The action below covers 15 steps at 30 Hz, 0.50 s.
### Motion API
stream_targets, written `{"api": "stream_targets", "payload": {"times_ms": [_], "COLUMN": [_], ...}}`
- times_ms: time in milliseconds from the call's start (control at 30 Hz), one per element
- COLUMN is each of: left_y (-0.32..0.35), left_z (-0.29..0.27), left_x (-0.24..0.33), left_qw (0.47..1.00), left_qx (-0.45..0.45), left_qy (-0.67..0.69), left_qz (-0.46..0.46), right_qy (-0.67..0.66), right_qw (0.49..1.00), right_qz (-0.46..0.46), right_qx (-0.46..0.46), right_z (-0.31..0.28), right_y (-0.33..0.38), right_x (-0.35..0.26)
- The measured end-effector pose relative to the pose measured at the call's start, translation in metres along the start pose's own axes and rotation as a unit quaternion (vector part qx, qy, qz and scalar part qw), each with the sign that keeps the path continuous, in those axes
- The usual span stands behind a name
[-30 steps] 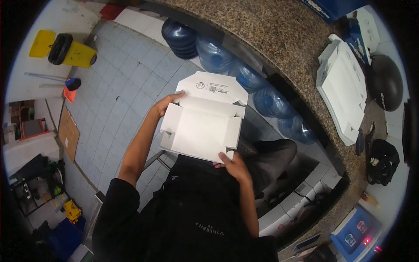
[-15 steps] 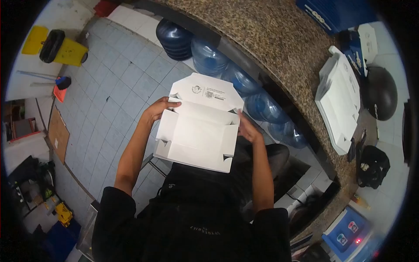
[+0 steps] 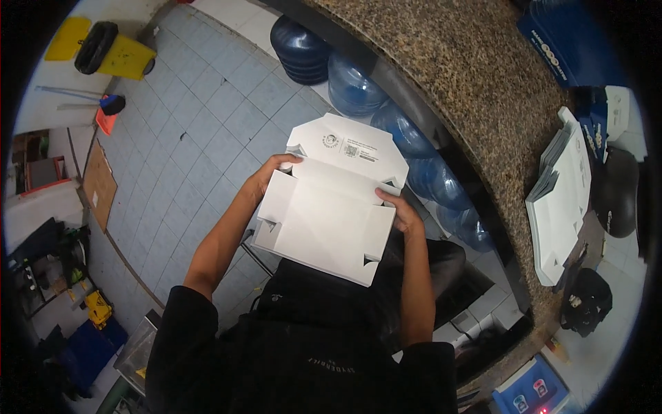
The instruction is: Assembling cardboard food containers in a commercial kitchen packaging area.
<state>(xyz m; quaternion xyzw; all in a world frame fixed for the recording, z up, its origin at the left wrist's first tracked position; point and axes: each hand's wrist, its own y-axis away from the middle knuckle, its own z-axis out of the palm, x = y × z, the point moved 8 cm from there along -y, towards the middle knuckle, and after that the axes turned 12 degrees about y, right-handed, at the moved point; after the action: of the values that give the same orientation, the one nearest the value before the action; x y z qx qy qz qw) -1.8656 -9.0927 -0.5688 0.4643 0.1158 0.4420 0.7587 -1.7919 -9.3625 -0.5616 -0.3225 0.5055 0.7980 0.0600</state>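
An unfolded white cardboard box (image 3: 331, 214) lies over my lap, its printed lid flap pointing away from me and its side flaps partly raised. My left hand (image 3: 265, 172) grips its left edge near the lid fold, thumb on top and the other fingers mostly hidden beneath. At the right edge, my right hand (image 3: 402, 209) also holds the box, with the thumb laid over the inner side by the corner slot. Its remaining fingers are largely out of sight behind the cardboard.
A granite counter (image 3: 441, 76) curves along the right, bearing a stack of flat white boxes (image 3: 562, 200) and a dark rounded object (image 3: 614, 193). Large blue water bottles (image 3: 355, 86) line the floor below it. A yellow bin (image 3: 124, 56) stands far left on the tiled floor.
My right thumb has come up over the box's inner side from its right edge. The whole view has shifted a little, so the counter and bottles appear farther right and lower.
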Motion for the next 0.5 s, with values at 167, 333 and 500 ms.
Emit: {"api": "stream_targets", "payload": {"times_ms": [167, 333, 500], "left_y": [0.01, 0.035, 0.084], "left_z": [0.005, 0.023, 0.052], "left_x": [-0.001, 0.033, 0.069], "left_qw": [1.0, 0.974, 0.905], "left_qx": [0.028, 0.011, 0.073], "left_qy": [0.003, -0.22, -0.403], "left_qz": [0.009, 0.046, 0.118], "right_qy": [0.055, 0.112, 0.182], "right_qw": [0.998, 0.991, 0.971], "right_qz": [0.001, -0.071, -0.13], "right_qx": [-0.014, 0.026, 0.083], "right_z": [0.009, 0.026, 0.05], "right_y": [0.004, 0.03, 0.085], "right_x": [-0.015, -0.048, -0.092]}}
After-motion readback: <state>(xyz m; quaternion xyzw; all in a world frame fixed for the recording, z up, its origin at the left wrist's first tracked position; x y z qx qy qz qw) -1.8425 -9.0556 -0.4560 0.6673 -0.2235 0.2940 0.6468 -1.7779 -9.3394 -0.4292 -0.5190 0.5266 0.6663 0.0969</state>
